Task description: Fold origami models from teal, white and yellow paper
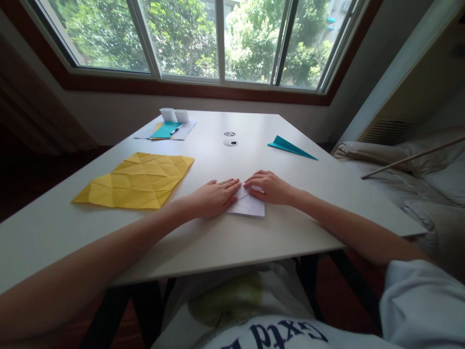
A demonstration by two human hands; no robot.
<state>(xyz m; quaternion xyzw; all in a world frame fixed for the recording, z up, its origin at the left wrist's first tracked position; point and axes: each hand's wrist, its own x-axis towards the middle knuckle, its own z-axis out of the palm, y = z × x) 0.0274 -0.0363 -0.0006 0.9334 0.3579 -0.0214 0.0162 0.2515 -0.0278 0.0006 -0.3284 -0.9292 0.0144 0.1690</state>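
Observation:
A folded sheet of white paper (248,207) lies on the table near its front edge, partly covered by both hands. My left hand (215,198) rests flat over its left side, fingers stretched out to the right. At the upper right of the paper, my right hand (269,187) touches it with bent fingers, the thumb a little apart below. Whether the right fingers pinch a layer of the paper cannot be made out. The fingertips of the two hands almost meet at the paper's top.
A creased yellow sheet (141,182) lies to the left. A teal paper plane (290,147) sits at the right. At the back left are teal paper (165,130), a pen (177,129) and white folded paper boxes (175,115). Two round stickers (230,143) lie mid-table.

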